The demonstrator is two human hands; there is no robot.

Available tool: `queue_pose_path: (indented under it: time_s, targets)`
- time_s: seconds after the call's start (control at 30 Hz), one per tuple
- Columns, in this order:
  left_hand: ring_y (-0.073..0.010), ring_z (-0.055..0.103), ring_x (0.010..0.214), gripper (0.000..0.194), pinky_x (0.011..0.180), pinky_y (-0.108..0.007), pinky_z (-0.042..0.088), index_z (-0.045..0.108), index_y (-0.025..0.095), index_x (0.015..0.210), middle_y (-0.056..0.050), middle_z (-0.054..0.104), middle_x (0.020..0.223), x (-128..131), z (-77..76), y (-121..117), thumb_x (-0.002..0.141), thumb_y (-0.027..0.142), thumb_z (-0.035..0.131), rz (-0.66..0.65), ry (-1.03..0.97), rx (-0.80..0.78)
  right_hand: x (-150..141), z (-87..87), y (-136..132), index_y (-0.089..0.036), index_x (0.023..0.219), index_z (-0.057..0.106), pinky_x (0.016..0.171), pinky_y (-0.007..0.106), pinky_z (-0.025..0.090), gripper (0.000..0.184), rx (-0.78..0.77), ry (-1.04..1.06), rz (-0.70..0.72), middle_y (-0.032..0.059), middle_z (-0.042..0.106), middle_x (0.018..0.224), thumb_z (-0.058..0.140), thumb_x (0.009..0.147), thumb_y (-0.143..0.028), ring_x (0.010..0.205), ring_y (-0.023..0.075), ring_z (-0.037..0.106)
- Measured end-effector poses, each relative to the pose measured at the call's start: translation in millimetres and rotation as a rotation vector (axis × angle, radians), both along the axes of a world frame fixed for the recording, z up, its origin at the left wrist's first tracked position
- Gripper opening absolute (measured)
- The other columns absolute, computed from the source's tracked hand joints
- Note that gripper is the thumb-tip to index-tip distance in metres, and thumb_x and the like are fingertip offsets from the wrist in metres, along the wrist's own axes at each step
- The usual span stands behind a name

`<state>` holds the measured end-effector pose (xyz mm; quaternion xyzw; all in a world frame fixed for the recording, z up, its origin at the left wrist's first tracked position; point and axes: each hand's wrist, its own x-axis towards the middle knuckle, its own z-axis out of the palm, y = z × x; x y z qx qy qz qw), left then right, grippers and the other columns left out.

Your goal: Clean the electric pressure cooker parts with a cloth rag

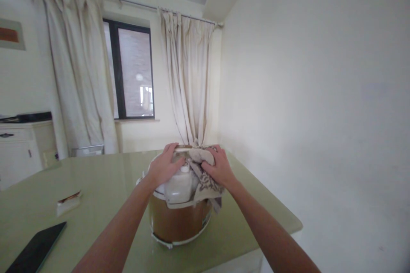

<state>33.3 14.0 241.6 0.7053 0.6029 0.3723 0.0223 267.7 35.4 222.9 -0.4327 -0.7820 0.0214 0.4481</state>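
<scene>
A rice cooker (179, 222) with a brown metallic body and a white lid stands upright on the green tabletop, its white front panel (178, 188) facing me. My left hand (164, 167) rests over the left of the lid, fingers curled at the left end of the carrying handle (183, 146) and thumb near the lid's button. In my right hand (221, 166) is a bunched, grey-and-beige patterned cloth (207, 185), pressed against the right side of the lid. Its loose end hangs down over the cooker's side. The cloth hides the right part of the lid and handle.
A dark flat tablet-like object (36, 247) lies at the table's left front. Beyond it is a small brown-and-white item (69, 198). The green table (105, 192) runs close along the white wall (314, 106) on the right. Curtains (188, 72) flank a window behind.
</scene>
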Motion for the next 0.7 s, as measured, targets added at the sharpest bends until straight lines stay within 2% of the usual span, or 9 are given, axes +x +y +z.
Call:
queue_pose_path:
  time_s: [0.07, 0.13, 0.23, 0.33, 0.43, 0.47, 0.53, 0.6, 0.7]
  targets:
    - [-0.0318, 0.064, 0.13, 0.065, 0.114, -0.045, 0.047, 0.049, 0.022, 0.151, -0.012, 0.053, 0.159, -1.1, -0.4, 1.2, 0.094, 0.054, 0.052, -0.001, -0.006, -0.004, -3.6, 12.8, 43.5, -0.02, 0.1, 0.077, 0.096, 0.043, 0.049, 0.018, -0.124, 0.039, -0.071, 0.0104, 0.067, 0.103, 0.072, 0.086, -0.03, 0.103, 0.0289, 0.062]
    - [-0.0316, 0.064, 0.13, 0.066, 0.115, -0.045, 0.047, 0.049, 0.021, 0.151, -0.012, 0.054, 0.158, -1.6, -0.4, 1.9, 0.093, 0.052, 0.053, -0.006, -0.011, -0.003, -7.7, 22.5, 79.6, -0.016, 0.092, 0.077, 0.081, 0.039, 0.049, 0.016, -0.228, 0.065, -0.1, 0.0094, 0.067, 0.086, 0.07, 0.091, -0.031, 0.089, 0.0264, 0.064]
    - [-0.0305, 0.063, 0.132, 0.064, 0.117, -0.044, 0.045, 0.049, 0.02, 0.151, -0.012, 0.054, 0.158, -1.1, 0.6, 1.3, 0.094, 0.048, 0.051, -0.007, -0.021, -0.001, -10.0, 24.9, 98.7, -0.013, 0.089, 0.077, 0.076, 0.038, 0.047, 0.022, -0.287, 0.091, -0.099, 0.0084, 0.066, 0.078, 0.067, 0.095, -0.031, 0.083, 0.0254, 0.066]
    - [-0.0302, 0.062, 0.132, 0.059, 0.117, -0.045, 0.045, 0.05, 0.021, 0.151, -0.011, 0.054, 0.157, 0.5, 1.6, 0.2, 0.096, 0.043, 0.047, 0.014, -0.028, 0.009, -6.9, 12.3, 70.4, -0.014, 0.105, 0.078, 0.093, 0.041, 0.049, 0.026, -0.245, 0.111, -0.079, 0.0132, 0.07, 0.102, 0.064, 0.099, -0.036, 0.104, 0.0298, 0.066]
    - [-0.0312, 0.062, 0.133, 0.057, 0.118, -0.047, 0.044, 0.052, 0.021, 0.149, -0.011, 0.056, 0.155, 1.6, 1.8, 0.4, 0.097, 0.043, 0.046, 0.029, -0.027, 0.025, -2.6, -8.4, 12.1, -0.027, 0.129, 0.073, 0.115, 0.051, 0.042, 0.038, -0.088, 0.107, 0.014, 0.0132, 0.061, 0.137, 0.054, 0.105, -0.049, 0.132, 0.0331, 0.054]
    - [-0.0317, 0.061, 0.133, 0.057, 0.118, -0.048, 0.044, 0.052, 0.02, 0.149, -0.012, 0.056, 0.155, 1.7, 1.7, 0.7, 0.097, 0.043, 0.046, 0.03, -0.024, 0.025, -1.2, -14.8, -7.4, -0.03, 0.138, 0.068, 0.119, 0.053, 0.039, 0.045, -0.016, 0.091, 0.063, 0.0129, 0.055, 0.146, 0.056, 0.103, -0.054, 0.139, 0.0338, 0.048]
    - [-0.032, 0.061, 0.135, 0.058, 0.118, -0.049, 0.044, 0.052, 0.02, 0.149, -0.012, 0.055, 0.156, 1.4, 1.1, 1.1, 0.097, 0.044, 0.046, 0.022, -0.017, 0.025, 2.4, -24.0, -36.2, -0.03, 0.148, 0.061, 0.123, 0.055, 0.035, 0.067, 0.079, 0.045, 0.118, 0.0141, 0.047, 0.154, 0.072, 0.091, -0.062, 0.146, 0.0367, 0.039]
    - [-0.0315, 0.06, 0.135, 0.059, 0.118, -0.048, 0.045, 0.052, 0.02, 0.15, -0.012, 0.055, 0.156, 0.7, 0.2, 1.3, 0.096, 0.043, 0.047, 0.008, -0.014, 0.035, 8.0, -26.5, -43.7, -0.029, 0.149, 0.061, 0.123, 0.055, 0.035, 0.076, 0.115, 0.035, 0.156, 0.0146, 0.047, 0.153, 0.081, 0.083, -0.062, 0.145, 0.037, 0.039]
    - [-0.0302, 0.062, 0.132, 0.058, 0.116, -0.047, 0.047, 0.053, 0.02, 0.148, -0.012, 0.058, 0.153, -0.6, -1.3, 2.0, 0.093, 0.039, 0.05, 0.005, -0.021, 0.058, 16.7, -18.4, -14.4, -0.028, 0.136, 0.07, 0.119, 0.052, 0.04, 0.054, 0.07, 0.074, 0.27, 0.0111, 0.058, 0.14, 0.078, 0.09, -0.054, 0.135, 0.0319, 0.051]
